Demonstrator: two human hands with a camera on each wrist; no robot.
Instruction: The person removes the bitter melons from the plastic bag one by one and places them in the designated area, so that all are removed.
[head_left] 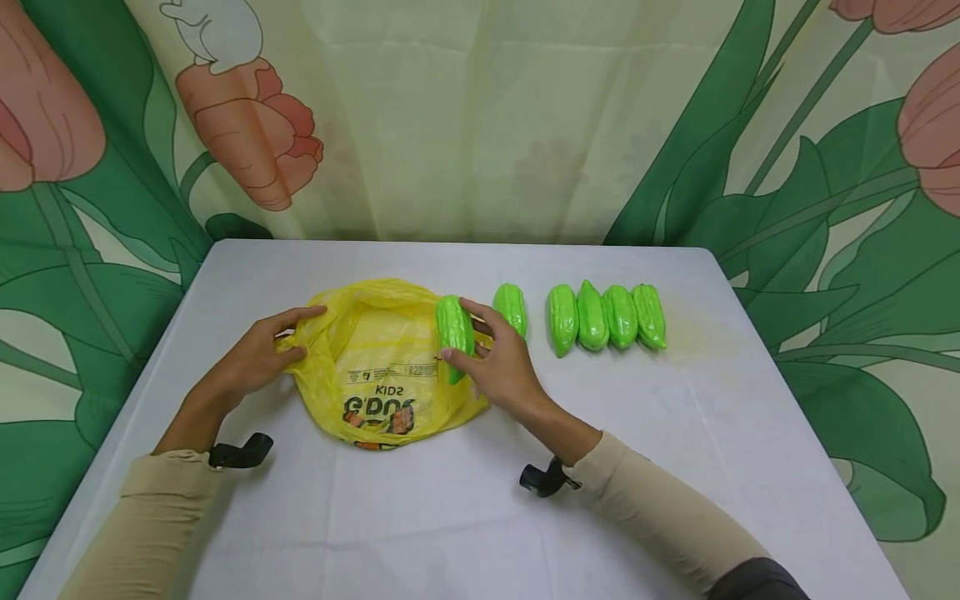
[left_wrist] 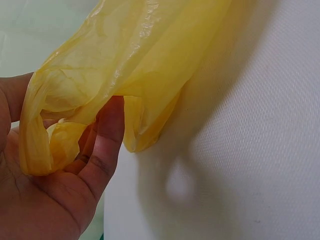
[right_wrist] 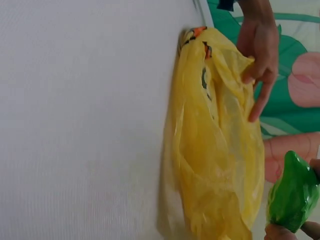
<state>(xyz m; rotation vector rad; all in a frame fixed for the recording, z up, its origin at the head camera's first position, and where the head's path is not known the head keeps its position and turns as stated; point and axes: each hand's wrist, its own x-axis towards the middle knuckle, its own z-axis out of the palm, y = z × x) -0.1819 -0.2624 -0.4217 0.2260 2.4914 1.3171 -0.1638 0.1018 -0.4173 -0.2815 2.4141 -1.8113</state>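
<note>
A yellow plastic bag with dark printed lettering lies on the table, its mouth spread wide. At its left edge my left hand holds the bag's rim, and the left wrist view shows the thumb and fingers around the thin yellow plastic. My right hand grips a glossy green ridged toy vegetable between thumb and fingers, over the right side of the bag's mouth. In the right wrist view the green toy vegetable shows a pointed tip, beside the open bag.
A similar green piece lies just right of the bag, partly behind my right hand. Farther right, several more green pieces stand side by side in a row. A white cloth covers the table, with a printed curtain behind it.
</note>
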